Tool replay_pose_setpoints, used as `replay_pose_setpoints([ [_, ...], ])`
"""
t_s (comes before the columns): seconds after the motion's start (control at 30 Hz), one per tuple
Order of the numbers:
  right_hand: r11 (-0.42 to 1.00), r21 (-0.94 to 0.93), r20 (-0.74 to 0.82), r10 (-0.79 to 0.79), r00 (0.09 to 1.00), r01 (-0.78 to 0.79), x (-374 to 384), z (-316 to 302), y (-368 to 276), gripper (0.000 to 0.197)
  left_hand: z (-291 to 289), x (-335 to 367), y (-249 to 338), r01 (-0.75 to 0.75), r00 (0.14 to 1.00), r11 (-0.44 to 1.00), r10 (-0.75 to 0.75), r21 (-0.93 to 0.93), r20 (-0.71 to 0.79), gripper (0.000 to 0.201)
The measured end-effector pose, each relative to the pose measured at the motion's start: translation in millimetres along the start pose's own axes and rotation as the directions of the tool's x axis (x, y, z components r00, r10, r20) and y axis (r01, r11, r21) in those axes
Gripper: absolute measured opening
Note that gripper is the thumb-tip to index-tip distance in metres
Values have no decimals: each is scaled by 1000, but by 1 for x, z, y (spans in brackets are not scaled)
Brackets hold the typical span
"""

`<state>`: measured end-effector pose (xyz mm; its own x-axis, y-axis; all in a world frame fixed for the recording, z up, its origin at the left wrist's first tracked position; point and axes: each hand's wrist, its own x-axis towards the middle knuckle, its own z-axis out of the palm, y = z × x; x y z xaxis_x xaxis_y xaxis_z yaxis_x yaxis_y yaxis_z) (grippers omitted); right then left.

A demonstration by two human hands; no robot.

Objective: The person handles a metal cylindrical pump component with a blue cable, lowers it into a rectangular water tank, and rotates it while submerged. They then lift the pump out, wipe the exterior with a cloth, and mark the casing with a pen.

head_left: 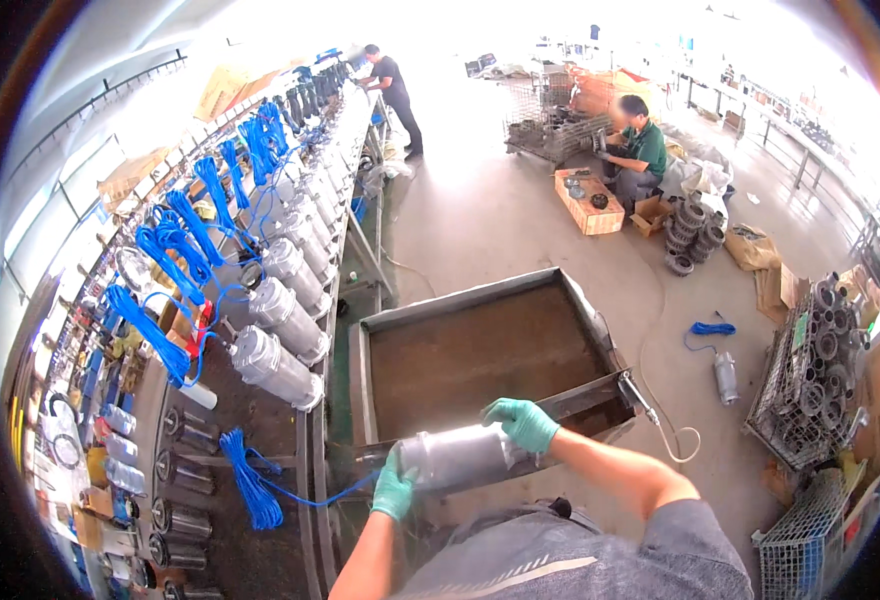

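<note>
2 gloved hands (pixel 394 490) (pixel 526 424), plain grey cylinder (pixel 460 457) held

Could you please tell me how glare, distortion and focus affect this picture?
Head view: glare whitens the background and part of the floor; head view: the fisheye lens seems to bow the long workbench, with dark rounded corners; head view: the gray metal cylinder under the right hand has a pale sheen and looks slightly soft.
</note>
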<state>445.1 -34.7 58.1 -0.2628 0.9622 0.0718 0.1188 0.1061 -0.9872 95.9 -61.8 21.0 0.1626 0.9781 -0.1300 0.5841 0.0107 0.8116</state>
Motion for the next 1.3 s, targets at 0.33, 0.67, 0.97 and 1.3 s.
replay_pose_setpoints([
  [0.33, 970, -219, -336, 25, 942, -104, -15, 28, -15, 17, -5, -5, 16, -3, 1000, 1000, 3, 1, -3, 73],
  [0.67, 255, -808, 556, 30, 830, 532, -10, -54, -64, 22, 3, 3, -9, -27, 1000, 999, 27, 17, -7, 70],
  [0.97, 433, -877, -215, 37, 976, -209, -16, 13, -32, 39, 1, 6, -4, 9, 1000, 999, -9, 45, -11, 77],
  [1.3, 904, -403, 165, -85, 983, 146, 3, -14, -26, 40, 5, 10, -23, 12, 1000, 999, -13, 41, 23, 73],
])
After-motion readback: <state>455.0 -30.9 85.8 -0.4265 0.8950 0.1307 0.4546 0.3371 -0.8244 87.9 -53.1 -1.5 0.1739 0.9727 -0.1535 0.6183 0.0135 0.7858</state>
